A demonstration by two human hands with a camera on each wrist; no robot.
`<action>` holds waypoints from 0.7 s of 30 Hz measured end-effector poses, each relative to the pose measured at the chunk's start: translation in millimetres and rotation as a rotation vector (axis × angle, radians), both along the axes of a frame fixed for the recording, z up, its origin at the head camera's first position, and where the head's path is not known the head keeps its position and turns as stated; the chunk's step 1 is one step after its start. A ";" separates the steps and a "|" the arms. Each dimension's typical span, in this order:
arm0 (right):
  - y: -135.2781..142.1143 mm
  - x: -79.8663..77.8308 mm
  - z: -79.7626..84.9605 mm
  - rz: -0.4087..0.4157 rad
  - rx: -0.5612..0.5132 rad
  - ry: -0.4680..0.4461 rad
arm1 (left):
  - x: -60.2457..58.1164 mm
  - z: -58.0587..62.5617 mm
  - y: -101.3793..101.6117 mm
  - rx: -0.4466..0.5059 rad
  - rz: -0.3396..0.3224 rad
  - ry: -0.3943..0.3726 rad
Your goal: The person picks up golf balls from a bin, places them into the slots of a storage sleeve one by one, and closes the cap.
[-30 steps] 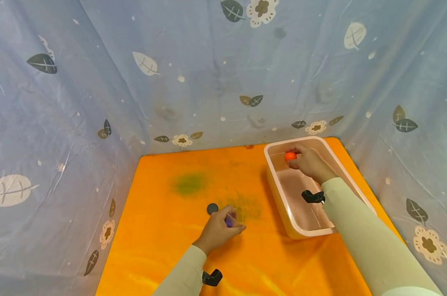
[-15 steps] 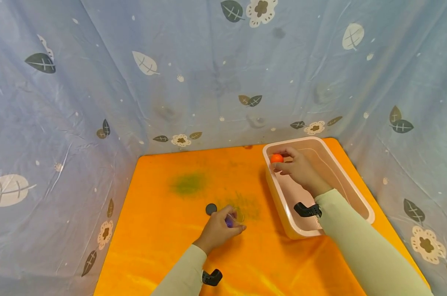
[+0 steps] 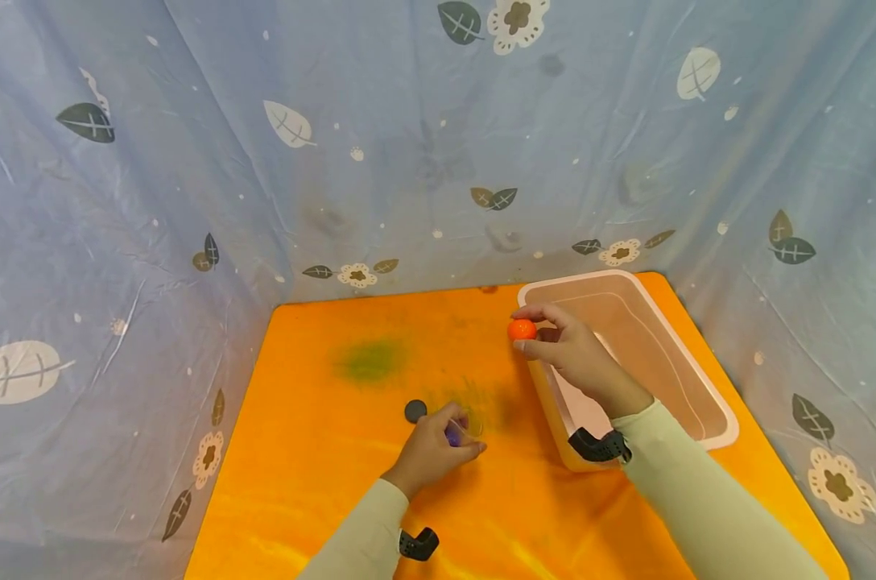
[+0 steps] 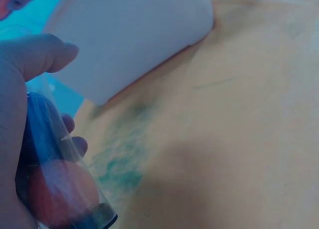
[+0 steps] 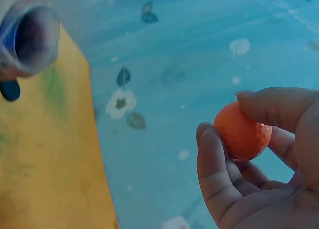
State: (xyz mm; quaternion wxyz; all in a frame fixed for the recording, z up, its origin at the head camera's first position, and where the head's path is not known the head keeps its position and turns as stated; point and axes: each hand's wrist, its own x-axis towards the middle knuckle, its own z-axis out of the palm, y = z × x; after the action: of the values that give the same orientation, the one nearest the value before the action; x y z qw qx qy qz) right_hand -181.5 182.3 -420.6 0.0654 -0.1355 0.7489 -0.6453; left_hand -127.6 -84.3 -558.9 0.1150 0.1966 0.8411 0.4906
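Note:
My right hand (image 3: 583, 362) pinches an orange golf ball (image 3: 522, 330) between thumb and fingertips, just past the left rim of a pink tub (image 3: 680, 342). Dimples show on the ball in the right wrist view. My left hand (image 3: 429, 449) grips a clear tube (image 4: 56, 132) over the orange surface. Its open mouth faces the right wrist camera. Inside the tube sit a reddish ball (image 4: 62, 191), near the dark end, and something dark blue above it. From the head view, purple shows through the tube's wall. A black round disc (image 3: 415, 411) lies beside my left fingers.
The tub stands at the right of the orange-covered table (image 3: 322, 475). A blue curtain (image 3: 380, 177) with leaf and flower prints surrounds the table at the back and both sides. Green stains (image 3: 371, 360) mark the cover.
My right hand has carried the golf ball left and toward me, from inside the tub to beyond its left rim. My left hand has stayed almost in place with the tube.

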 end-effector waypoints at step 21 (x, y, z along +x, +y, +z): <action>-51.6 42.4 -36.2 0.150 0.049 -0.026 | -6.9 3.5 3.0 -0.009 -0.005 0.088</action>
State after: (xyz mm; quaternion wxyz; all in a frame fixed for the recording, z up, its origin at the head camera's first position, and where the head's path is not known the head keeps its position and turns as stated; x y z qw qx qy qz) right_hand -139.1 130.7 -456.8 0.1264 -0.1813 0.7514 -0.6218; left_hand -134.5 -81.3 -555.4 0.0798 0.2198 0.8470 0.4774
